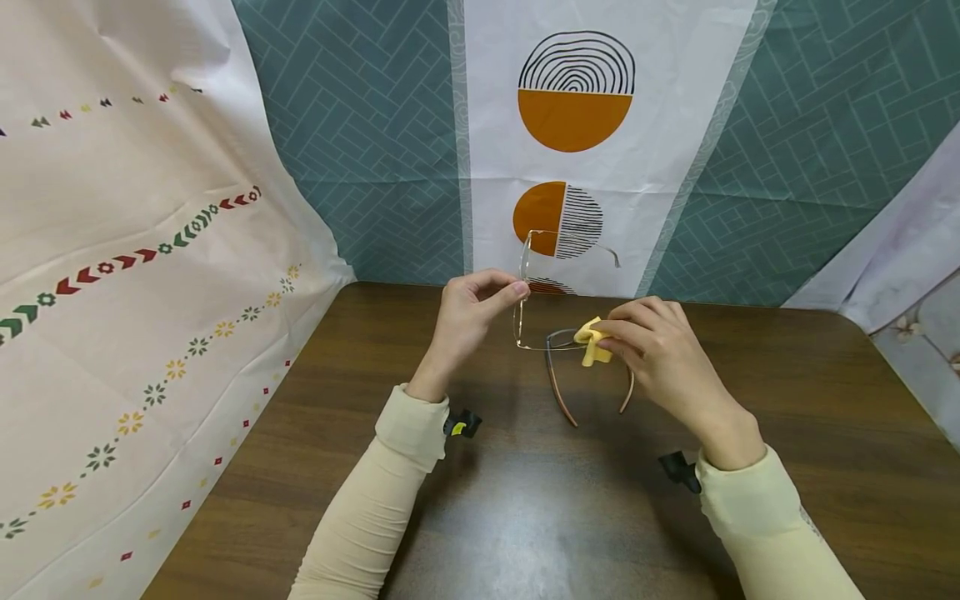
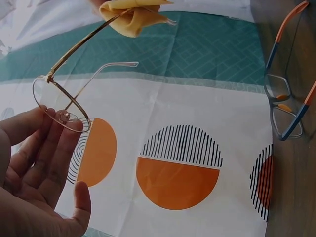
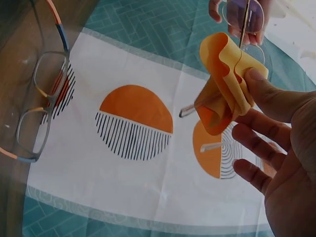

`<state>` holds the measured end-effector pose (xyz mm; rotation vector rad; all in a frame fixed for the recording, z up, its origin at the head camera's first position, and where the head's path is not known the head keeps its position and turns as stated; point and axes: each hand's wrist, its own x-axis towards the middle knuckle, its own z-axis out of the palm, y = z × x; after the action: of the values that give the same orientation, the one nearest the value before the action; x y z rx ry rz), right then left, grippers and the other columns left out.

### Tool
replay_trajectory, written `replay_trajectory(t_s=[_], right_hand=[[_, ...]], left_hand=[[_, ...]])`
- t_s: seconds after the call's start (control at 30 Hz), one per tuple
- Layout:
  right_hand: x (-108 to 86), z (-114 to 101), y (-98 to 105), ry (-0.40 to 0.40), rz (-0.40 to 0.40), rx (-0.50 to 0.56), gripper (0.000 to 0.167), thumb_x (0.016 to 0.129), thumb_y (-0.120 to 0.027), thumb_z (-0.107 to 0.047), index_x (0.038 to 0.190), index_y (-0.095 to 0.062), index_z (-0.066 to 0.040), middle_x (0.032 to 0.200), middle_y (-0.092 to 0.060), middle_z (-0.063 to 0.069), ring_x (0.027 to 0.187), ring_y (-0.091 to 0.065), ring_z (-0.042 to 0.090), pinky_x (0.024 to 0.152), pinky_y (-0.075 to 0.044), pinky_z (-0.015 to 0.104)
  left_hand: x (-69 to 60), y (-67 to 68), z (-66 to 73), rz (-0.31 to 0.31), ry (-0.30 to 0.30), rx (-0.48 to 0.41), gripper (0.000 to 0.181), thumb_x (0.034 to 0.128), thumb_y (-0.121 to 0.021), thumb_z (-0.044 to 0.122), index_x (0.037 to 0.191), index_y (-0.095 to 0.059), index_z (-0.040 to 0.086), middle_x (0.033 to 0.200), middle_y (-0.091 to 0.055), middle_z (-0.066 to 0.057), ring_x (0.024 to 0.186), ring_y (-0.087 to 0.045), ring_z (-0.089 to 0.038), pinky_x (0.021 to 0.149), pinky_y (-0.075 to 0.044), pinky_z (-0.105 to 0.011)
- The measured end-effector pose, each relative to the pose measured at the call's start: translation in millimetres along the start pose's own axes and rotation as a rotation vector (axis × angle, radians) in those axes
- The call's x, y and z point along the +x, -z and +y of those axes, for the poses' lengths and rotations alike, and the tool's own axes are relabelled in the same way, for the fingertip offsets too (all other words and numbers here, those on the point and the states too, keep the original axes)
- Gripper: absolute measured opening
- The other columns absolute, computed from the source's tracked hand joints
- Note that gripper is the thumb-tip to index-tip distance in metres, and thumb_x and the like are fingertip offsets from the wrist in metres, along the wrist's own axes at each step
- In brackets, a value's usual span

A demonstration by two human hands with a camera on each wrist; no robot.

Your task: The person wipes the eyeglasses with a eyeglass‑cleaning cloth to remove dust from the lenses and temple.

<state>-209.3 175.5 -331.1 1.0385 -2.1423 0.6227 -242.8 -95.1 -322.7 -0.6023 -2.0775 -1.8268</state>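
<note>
A pair of thin gold-rimmed glasses (image 1: 522,323) is held up above the table, its temples unfolded. My left hand (image 1: 474,321) pinches the frame near the bridge between thumb and fingers; in the left wrist view the fingertips meet the lens rim (image 2: 61,129). With thumb and fingers, my right hand (image 1: 660,354) pinches a folded yellow cloth (image 1: 597,343) around one temple. The right wrist view shows the temple's tip (image 3: 187,110) sticking out past the cloth (image 3: 232,81). The other temple (image 1: 606,248) extends free.
Behind the hands, a second pair of glasses (image 1: 552,375) with dark rims and orange-brown temples lies on the wooden table (image 1: 540,508). A patterned curtain (image 1: 360,167) hangs at the table's back edge, and a white embroidered cloth (image 1: 187,275) hangs on the left.
</note>
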Motion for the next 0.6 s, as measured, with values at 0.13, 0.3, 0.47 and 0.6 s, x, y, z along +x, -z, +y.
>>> replay_trajectory(t_s=[0.13, 0.3, 0.47, 0.6], right_hand=[[0.6, -0.5, 3.6, -0.005, 0.022, 0.016, 0.03, 0.075, -0.087, 0.006, 0.103, -0.079, -0.004, 0.097, -0.071, 0.01, 0.095, -0.061, 0.031, 0.083, -0.041, 0.047], [1.3, -1.8, 4.7, -0.013, -0.003, 0.016, 0.028, 0.075, -0.087, 0.004, 0.101, -0.079, -0.004, 0.097, -0.071, 0.01, 0.096, -0.06, 0.031, 0.084, -0.041, 0.046], [1.5, -4.9, -0.7, 0.006, -0.107, -0.009, 0.021, 0.078, -0.088, -0.001, 0.096, -0.078, -0.005, 0.099, -0.07, 0.007, 0.1, -0.06, 0.03, 0.087, -0.042, 0.049], [0.8, -6.6, -6.2, 0.016, -0.169, -0.003, 0.022, 0.081, -0.086, -0.005, 0.101, -0.077, -0.006, 0.101, -0.07, 0.005, 0.103, -0.061, 0.03, 0.089, -0.043, 0.049]], left_hand=[[0.5, -1.2, 0.3, 0.002, 0.001, 0.002, 0.013, 0.0945, -0.078, 0.01, 0.099, -0.079, -0.003, 0.091, -0.077, -0.01, 0.083, -0.068, -0.015, 0.077, -0.053, -0.026], [0.6, -2.5, 0.2, 0.008, -0.001, 0.013, 0.014, 0.0948, -0.077, 0.01, 0.099, -0.079, -0.003, 0.091, -0.077, -0.01, 0.083, -0.069, -0.014, 0.077, -0.053, -0.025], [0.6, -4.0, 0.8, 0.047, 0.0, 0.024, 0.014, 0.0944, -0.078, 0.01, 0.098, -0.079, -0.003, 0.089, -0.077, -0.011, 0.08, -0.068, -0.012, 0.075, -0.052, -0.025], [1.0, -4.5, 1.1, 0.068, 0.008, 0.022, 0.014, 0.0944, -0.078, 0.01, 0.098, -0.079, -0.003, 0.089, -0.077, -0.012, 0.08, -0.069, -0.011, 0.076, -0.052, -0.025]])
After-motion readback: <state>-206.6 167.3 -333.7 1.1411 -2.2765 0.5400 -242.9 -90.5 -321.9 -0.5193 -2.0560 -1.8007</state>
